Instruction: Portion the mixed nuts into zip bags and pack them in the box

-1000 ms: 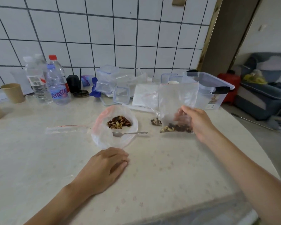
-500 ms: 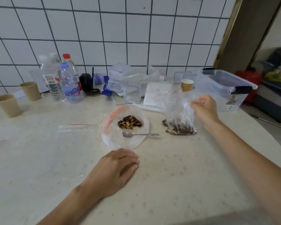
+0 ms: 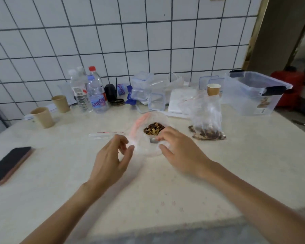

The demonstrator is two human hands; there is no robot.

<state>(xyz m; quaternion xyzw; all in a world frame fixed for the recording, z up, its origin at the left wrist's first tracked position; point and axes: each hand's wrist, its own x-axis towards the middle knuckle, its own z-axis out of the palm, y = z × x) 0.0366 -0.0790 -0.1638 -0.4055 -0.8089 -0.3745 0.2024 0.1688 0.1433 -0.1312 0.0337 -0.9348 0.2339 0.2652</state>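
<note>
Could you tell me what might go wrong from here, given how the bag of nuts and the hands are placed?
The filled zip bag stands upright by itself with its top apparently unsealed; it could slump and spill more nuts, and some already lie beside it. The right hand reaches for the spoon beside the loose nut pile and may scatter it. The phone lies near the table's left edge, where an elbow could knock it.

table [image 3: 236, 173]: cream, faint pink speckles
wall tiles [image 3: 130, 41]: white, dark grid lines
mixed nuts [image 3: 153, 128]: brown, tan, dark red
empty zip bag [image 3: 106, 135]: clear, red strip
box [image 3: 253, 94]: clear, black latches
paper cups [image 3: 42, 118]: tan
phone [image 3: 9, 163]: black, pinkish edge
bottle cap [image 3: 92, 68]: red
</note>
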